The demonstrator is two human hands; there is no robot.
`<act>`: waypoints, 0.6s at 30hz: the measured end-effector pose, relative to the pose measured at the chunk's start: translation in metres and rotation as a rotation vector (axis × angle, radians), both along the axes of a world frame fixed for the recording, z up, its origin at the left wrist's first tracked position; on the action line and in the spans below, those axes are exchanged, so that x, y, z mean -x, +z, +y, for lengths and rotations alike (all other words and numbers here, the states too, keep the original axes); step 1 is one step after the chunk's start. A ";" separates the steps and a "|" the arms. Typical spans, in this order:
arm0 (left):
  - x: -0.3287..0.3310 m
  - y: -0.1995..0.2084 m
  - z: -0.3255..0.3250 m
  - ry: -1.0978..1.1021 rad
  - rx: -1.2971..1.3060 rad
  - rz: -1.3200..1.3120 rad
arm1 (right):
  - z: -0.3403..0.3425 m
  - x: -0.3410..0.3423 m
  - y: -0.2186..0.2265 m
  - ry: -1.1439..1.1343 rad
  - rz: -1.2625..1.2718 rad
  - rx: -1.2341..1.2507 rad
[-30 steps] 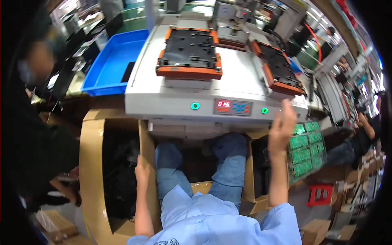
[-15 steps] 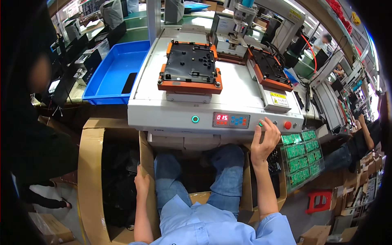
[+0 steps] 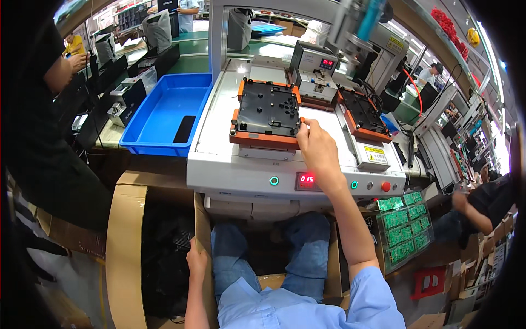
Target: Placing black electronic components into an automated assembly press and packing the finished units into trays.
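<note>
A black plastic panel [image 3: 268, 109] with small posts and clips lies in an orange fixture [image 3: 262, 139] on the white machine [image 3: 230, 170]. My right hand [image 3: 318, 148] reaches over the machine's front, fingers closed at the panel's right edge. Low on the left, my left hand [image 3: 196, 260] is inside a cardboard box [image 3: 125, 241], its fingers closed by a black ribbed part [image 3: 184, 238]; the grip is partly hidden. A second black panel [image 3: 361, 109] sits in another orange fixture [image 3: 368, 133] to the right.
Left of the machine stands a blue tray [image 3: 159, 143] holding a flat black piece [image 3: 184, 129]. The front has a red button [image 3: 386, 187] and green-lit buttons. Green circuit boards [image 3: 402, 225] lie at the right. A co-worker [image 3: 49, 109] stands at the left.
My right hand has left the machine's right front button and moved up and left to the panel. The machine's upper head has shifted, uncovering a second red display. My left hand stays in the box.
</note>
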State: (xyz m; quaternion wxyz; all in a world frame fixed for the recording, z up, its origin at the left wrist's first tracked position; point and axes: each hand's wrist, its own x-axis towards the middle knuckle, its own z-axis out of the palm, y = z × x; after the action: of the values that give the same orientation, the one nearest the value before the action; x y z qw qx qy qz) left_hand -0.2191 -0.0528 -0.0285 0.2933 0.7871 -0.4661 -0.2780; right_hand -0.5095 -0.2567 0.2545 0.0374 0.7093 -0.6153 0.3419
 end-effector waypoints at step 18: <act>0.003 0.003 0.001 0.001 0.015 0.006 | -0.176 0.032 0.003 0.176 -0.173 0.083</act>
State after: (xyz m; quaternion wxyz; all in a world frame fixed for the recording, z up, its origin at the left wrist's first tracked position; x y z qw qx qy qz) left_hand -0.2222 -0.0521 -0.0253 0.3006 0.7842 -0.4671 -0.2765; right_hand -0.5412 -0.4323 0.2571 -0.0168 0.7263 -0.5370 0.4287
